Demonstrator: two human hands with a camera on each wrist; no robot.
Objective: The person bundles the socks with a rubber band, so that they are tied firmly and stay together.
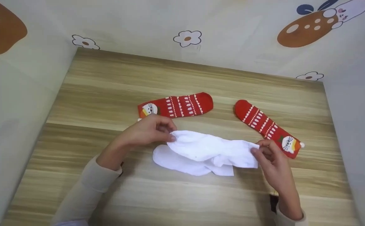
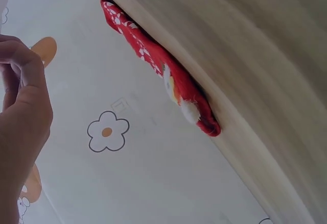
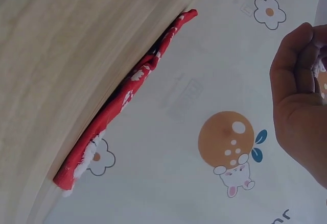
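Both hands hold a white sock [image 1: 207, 146] stretched sideways between them. At its left end, the toe, my left hand [image 1: 148, 130] pinches the fabric between thumb and fingers. My right hand [image 1: 273, 161] pinches the opposite end, at the cuff. Beneath it a second white sock [image 1: 182, 163] lies on the table, partly covered. In the left wrist view the left hand [image 2: 23, 91] shows at the left edge, fingers curled. The right hand [image 3: 301, 91] appears at the right edge of the right wrist view, what it pinches mostly out of frame.
A red patterned sock [image 1: 185, 105] lies beyond the left hand, its cuff end near the knuckles. Another red sock [image 1: 258, 121] lies slanted behind the right hand. The wood-grain table [image 1: 107, 78] meets printed walls [image 1: 138, 25] at its back and sides.
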